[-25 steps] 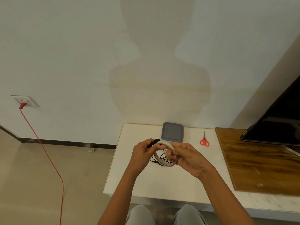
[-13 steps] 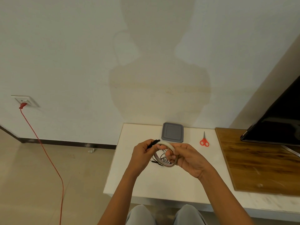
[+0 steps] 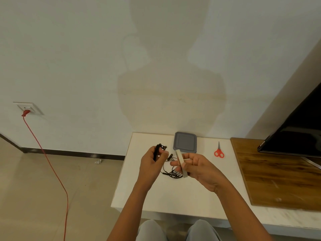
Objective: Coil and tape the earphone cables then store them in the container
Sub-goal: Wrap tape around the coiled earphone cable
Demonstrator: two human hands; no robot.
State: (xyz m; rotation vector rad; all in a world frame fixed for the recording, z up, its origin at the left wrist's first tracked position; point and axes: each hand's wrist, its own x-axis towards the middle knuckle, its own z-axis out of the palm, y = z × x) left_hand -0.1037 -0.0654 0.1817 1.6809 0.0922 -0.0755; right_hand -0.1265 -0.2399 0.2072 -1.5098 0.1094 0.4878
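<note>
Head view. Both hands are raised over the near middle of a white table [image 3: 156,197], set apart from each other.

Left hand [image 3: 152,165]: fingers curled round a small black earphone bundle [image 3: 157,151], held roughly upright. Its top end pokes out above the fingers. The bundle is off the table, in the air.

Right hand [image 3: 198,168]: grips a pale tape roll [image 3: 181,165] turned edge-on to the camera, thumb above and fingers wrapped at the lower rim. Cannot tell whether a strip is pulled free.

Between and below the hands a second earphone cable [image 3: 171,172] lies on the table, black and loosely looped, partly hidden by the tape roll.

The grey container [image 3: 185,142] sits at the far edge by the wall, lid on, well beyond the hands. Red-handled scissors [image 3: 219,151] lie to its right, blades pointing at the wall.

Right of the table: a wooden board [image 3: 278,174] with a dark screen [image 3: 295,136] on it. Left: a red cord [image 3: 46,159] runs from a wall socket [image 3: 28,107] down across the floor.
</note>
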